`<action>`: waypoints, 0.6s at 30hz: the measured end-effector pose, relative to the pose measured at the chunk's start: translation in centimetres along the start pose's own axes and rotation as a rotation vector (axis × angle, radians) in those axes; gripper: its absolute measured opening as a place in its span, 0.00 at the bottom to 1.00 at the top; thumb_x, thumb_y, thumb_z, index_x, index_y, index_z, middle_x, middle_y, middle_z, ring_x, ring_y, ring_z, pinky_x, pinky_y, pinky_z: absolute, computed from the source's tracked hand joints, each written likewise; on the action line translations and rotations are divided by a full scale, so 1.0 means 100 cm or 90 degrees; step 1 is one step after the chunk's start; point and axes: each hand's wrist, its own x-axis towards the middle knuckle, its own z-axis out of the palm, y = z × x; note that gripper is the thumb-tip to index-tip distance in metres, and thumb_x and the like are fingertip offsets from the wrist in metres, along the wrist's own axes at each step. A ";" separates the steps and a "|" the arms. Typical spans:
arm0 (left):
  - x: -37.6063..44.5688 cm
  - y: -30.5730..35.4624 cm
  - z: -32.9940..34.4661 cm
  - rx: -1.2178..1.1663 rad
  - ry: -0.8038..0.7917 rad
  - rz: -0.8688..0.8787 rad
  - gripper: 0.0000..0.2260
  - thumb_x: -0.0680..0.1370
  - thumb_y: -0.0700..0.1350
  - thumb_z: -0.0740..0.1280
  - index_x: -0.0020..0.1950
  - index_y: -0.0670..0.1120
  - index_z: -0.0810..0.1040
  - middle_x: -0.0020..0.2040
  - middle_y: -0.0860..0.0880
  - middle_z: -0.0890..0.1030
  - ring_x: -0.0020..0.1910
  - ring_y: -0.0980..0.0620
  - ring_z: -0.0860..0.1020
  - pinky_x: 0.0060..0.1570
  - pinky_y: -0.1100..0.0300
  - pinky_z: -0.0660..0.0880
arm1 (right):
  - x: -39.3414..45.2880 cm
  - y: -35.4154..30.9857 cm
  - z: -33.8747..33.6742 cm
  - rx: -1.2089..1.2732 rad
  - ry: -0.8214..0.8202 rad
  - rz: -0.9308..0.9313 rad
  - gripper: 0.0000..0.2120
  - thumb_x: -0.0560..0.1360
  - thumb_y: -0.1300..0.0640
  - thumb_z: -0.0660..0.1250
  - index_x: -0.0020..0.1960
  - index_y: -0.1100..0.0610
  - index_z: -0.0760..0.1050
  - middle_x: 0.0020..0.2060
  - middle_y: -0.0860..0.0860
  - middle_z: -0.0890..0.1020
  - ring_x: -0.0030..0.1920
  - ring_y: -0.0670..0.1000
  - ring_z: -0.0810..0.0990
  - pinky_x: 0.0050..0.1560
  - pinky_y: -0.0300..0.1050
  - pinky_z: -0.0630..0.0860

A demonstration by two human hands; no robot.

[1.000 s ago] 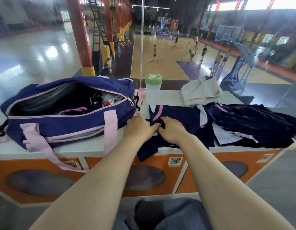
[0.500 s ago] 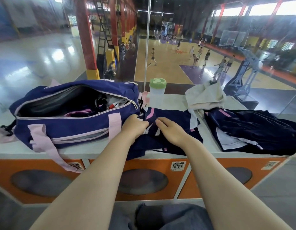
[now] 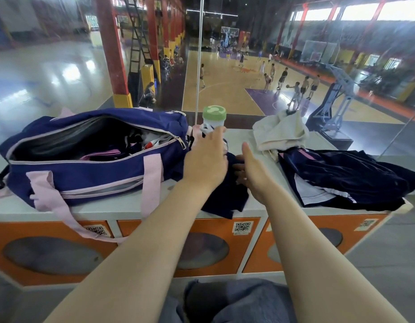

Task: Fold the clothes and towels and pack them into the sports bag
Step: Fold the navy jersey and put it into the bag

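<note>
Because the bag [image 3: 92,157] sat unzipped at my left on the locker top [image 3: 113,209], its mouth gaping and some clothes already inside, I worked the dark navy garment [image 3: 227,197] just beside its right end, where a short lift would carry it in. My left hand [image 3: 207,163] lay over the top of the bundle with the fingers curled down onto the soft cloth, and my right hand [image 3: 253,176] stood edge-on against its other side, thumb up and fingers tucked under the fabric, so the two hands pressed the fold between them; whether the right fingers truly pinched it I could not tell. One limp corner hung over the front edge. Behind stood a bottle [image 3: 214,120] with a round green lid, and to the right a crumpled cream towel [image 3: 279,134] and a flat spread of navy clothes [image 3: 348,180] with pale panels waited, well apart from the bag.
</note>
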 end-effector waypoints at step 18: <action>-0.021 -0.011 0.026 -0.310 -0.448 0.019 0.22 0.76 0.67 0.55 0.55 0.56 0.80 0.46 0.55 0.81 0.49 0.56 0.78 0.55 0.55 0.74 | 0.003 0.013 -0.024 -0.119 0.199 0.061 0.12 0.71 0.58 0.63 0.31 0.56 0.63 0.29 0.54 0.66 0.34 0.54 0.66 0.36 0.47 0.64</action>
